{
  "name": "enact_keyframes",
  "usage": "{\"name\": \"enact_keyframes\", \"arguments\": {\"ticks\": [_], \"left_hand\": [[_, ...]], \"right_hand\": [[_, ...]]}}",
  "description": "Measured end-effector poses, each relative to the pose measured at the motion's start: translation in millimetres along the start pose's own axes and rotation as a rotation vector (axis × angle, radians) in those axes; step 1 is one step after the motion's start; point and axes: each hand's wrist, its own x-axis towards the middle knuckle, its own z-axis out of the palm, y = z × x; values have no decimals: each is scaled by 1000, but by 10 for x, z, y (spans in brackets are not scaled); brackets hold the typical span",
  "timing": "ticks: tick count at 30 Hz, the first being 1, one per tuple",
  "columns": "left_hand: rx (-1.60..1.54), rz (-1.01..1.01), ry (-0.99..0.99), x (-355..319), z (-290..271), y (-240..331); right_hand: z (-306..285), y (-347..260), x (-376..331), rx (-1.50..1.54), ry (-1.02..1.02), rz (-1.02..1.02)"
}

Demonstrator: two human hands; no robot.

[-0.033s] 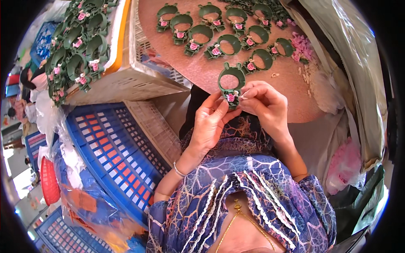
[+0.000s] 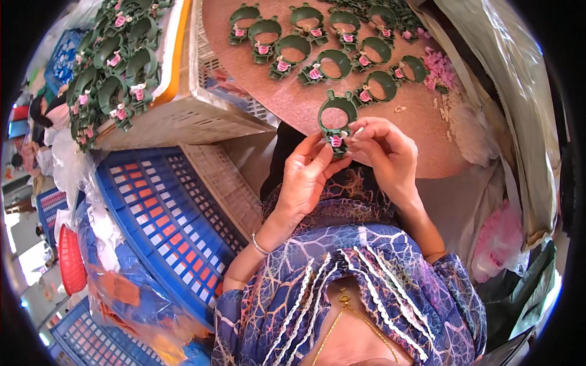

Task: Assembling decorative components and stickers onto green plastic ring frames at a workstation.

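Both my hands hold one green plastic ring (image 2: 349, 106) with a small pink piece (image 2: 336, 141) at its lower end, just above the near edge of a round brown table (image 2: 305, 104). My left hand (image 2: 308, 177) grips the ring's lower end from the left, thumb by the pink piece. From the right, the fingertips of my right hand (image 2: 384, 152) pinch the same end. Several like green rings with pink pieces (image 2: 317, 46) lie in rows further back on the table. A heap of loose pink pieces (image 2: 436, 64) lies at the far right.
A beige crate (image 2: 183, 116) at the left carries a tray piled with more green rings (image 2: 116, 67). Below it stands a blue crate (image 2: 165, 213), with a red basket (image 2: 70, 259) beyond. A pink plastic bag (image 2: 497, 244) lies to my right.
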Motion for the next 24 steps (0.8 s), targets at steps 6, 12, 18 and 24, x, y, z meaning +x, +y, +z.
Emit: {"name": "enact_keyframes", "arguments": {"ticks": [6, 12, 18, 24], "left_hand": [[-16, -18, -30, -11, 42, 10], [8, -41, -34, -23, 18, 24], [-3, -40, -32, -18, 63, 33], [73, 24, -28, -37, 42, 13]], "right_hand": [[52, -113, 131, -699, -82, -629], [-53, -98, 169, -754, -189, -604], [-38, -75, 117, -519, -112, -434], [12, -168, 151, -643, -210, -493]]}}
